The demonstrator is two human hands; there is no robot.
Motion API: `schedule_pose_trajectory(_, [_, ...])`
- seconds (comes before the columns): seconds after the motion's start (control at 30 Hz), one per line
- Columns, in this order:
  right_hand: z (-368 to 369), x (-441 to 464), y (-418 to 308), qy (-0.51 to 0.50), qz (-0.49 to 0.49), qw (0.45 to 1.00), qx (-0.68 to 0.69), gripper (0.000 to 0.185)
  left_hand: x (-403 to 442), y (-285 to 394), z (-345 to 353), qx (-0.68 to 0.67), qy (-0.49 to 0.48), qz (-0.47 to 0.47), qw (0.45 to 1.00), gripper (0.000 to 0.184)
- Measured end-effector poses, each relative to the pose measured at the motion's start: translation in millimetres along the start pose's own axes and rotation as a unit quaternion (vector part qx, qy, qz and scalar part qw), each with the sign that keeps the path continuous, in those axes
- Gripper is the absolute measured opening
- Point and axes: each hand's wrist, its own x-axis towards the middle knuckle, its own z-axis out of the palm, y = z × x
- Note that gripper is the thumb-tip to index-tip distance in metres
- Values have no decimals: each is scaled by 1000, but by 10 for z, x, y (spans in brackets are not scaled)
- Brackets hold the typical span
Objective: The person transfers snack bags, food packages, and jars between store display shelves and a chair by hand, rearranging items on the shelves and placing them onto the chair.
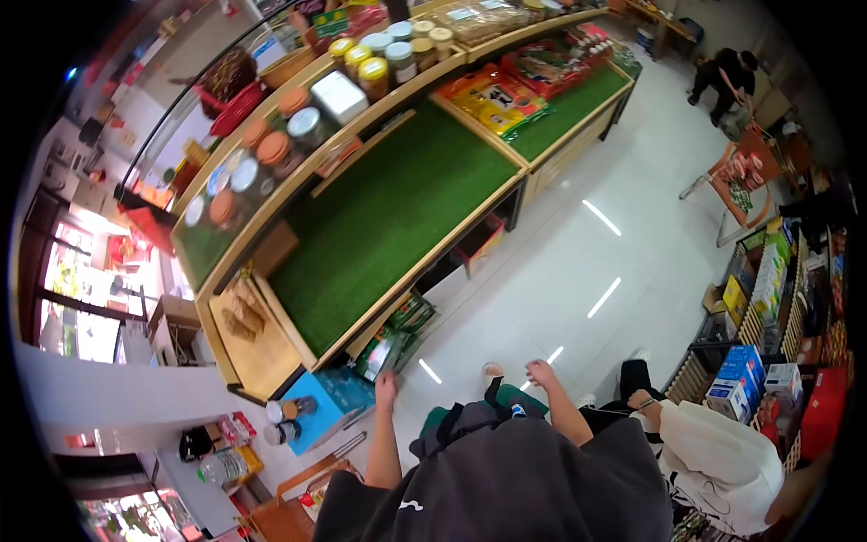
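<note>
My left hand (386, 388) hangs in front of the display stand's near corner, beside a blue box (330, 411). Its fingers are loosely bent, and I see nothing held in it. My right hand (541, 374) is raised over the floor to the right, fingers slightly apart and holding nothing. Before me stands a wooden display stand lined with green artificial turf (388, 217). Dark green packages (384, 352) lie low under its front edge, near my left hand.
Lidded jars (307, 126) line the stand's upper shelf. Yellow and red packets (492, 99) lie on the far turf section. A person in white (718, 452) is close at my right, by shelves of boxes (736, 384). Another person (722, 81) sits beyond a chair (745, 172).
</note>
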Motion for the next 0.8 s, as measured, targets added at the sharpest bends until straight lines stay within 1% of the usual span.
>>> schedule_pose_trajectory(0.03, [-106,60,-183,6,2,1000,5,35,376,231,311,-61,-34,16,997,19])
schedule_pose_trajectory(0.07, [-198,118,-366,17,-27,999,36,35,449,808,666,-90,-51,8,995,19])
schedule_pose_trajectory(0.1, [-291,161,-519,28,-56,996,67,36,635,1125,922,-64,-122,24,990,23])
schedule_pose_trajectory(0.13, [-431,260,-682,34,-52,995,72,36,937,1484,1362,96,-190,162,964,26])
schedule_pose_trajectory(0.17, [-536,303,-786,45,-62,991,111,36,991,1694,1579,105,-218,130,962,27])
schedule_pose_trajectory(0.2, [-629,359,-830,58,-74,985,146,35,1073,1752,1720,125,-214,158,956,26])
schedule_pose_trajectory(0.23, [-704,398,-837,61,-71,985,144,35,1144,1817,1842,145,-210,185,949,26])
schedule_pose_trajectory(0.27, [-774,401,-818,68,-53,981,175,35,1233,1807,1910,140,-213,182,950,26])
schedule_pose_trajectory(0.3, [-845,442,-782,75,-36,975,206,35,1413,1618,1928,176,-203,183,946,27])
schedule_pose_trajectory(0.33, [-908,474,-734,86,-5,977,197,34,1613,1406,1932,212,-193,184,940,28])
schedule_pose_trajectory(0.4, [-1034,496,-564,90,63,977,183,32,1928,897,1841,274,-169,114,940,31])
schedule_pose_trajectory(0.43, [-1102,472,-461,84,100,975,179,31,1907,816,1702,272,-181,26,945,32])
schedule_pose_trajectory(0.47, [-1164,474,-340,93,125,972,178,30,1827,770,1607,298,-121,21,947,35])
schedule_pose_trajectory(0.5, [-1219,463,-317,102,150,967,179,30,2170,46,1418,333,-176,17,926,37])
schedule_pose_trajectory(0.53, [-1288,425,-377,95,198,958,184,34,2031,163,1298,402,-164,1,901,35])
schedule_pose_trajectory(0.57, [-1400,415,-439,89,245,947,186,38,1990,305,1245,316,-171,-307,882,31])
schedule_pose_trajectory(0.6, [-1489,476,-508,96,262,938,204,39,1905,485,1200,261,-154,-353,885,29])
schedule_pose_trajectory(0.63, [-1569,567,-584,101,278,929,223,40,2000,476,1198,238,-166,-396,871,32])
schedule_pose_trajectory(0.67, [-1691,809,-546,77,281,922,254,39,2135,410,1236,235,-159,-407,868,31])
schedule_pose_trajectory(0.7, [-1795,946,-695,94,233,918,307,26,2186,600,1284,224,-160,-367,889,31])
schedule_pose_trajectory(0.73, [-1875,1123,-909,108,187,907,361,19,2271,705,1372,196,-145,-335,910,32])
schedule_pose_trajectory(0.77, [-1968,1383,-1075,121,153,905,379,17,2370,858,1470,171,-129,-300,929,34])
schedule_pose_trajectory(0.8, [-2116,1637,-1286,113,126,906,389,20,2565,981,1625,179,-122,-302,928,34])
